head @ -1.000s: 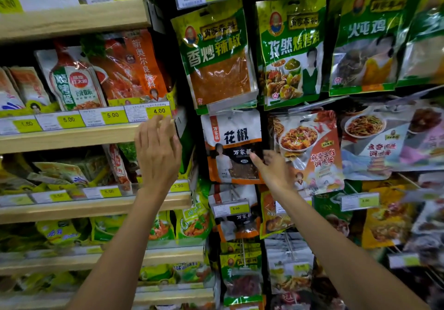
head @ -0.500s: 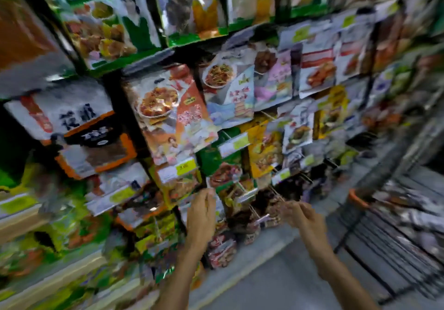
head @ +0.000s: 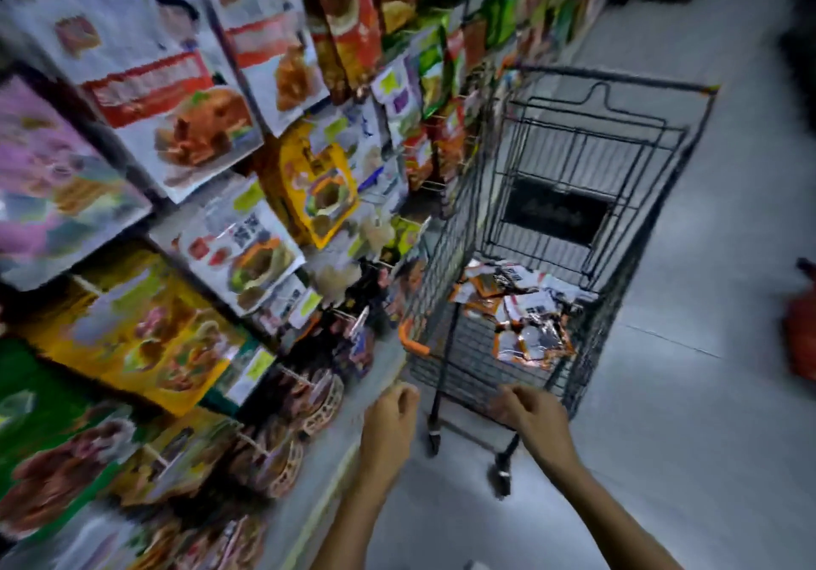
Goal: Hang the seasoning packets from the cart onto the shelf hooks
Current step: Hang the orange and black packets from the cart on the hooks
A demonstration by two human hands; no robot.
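Pale grey floor [head: 689, 393] runs down a shop aisle, with a tall display wall along the left side. The whole picture is smeared by motion, so fine detail is lost. Hung packets [head: 198, 128] crowd that wall in overlapping rows, each row carried on shelf hooks [head: 430, 183] that jut out towards the aisle so a packet can be slid on from the front.

A black wire cart [head: 609, 128] stands just beside the display, parked close so that stock can go from basket to hook with little reaching. The seasoning packets [head: 521, 309], orange and silver, lie in a loose heap on the basket's bottom, none of them in hand. An orange handle corner [head: 413, 340] marks the cart's near end, and a red object [head: 801, 331] sits on the floor at the far right, too blurred to name.

Both hands are low in front of the cart's near end, apart from each other. The left hand [head: 391, 419] and the right hand [head: 532, 415] each show loosely curled fingers and appear to hold nothing. Their place suggests a reach into the basket for the next packet, which would call for going over the near rim and down to the heap
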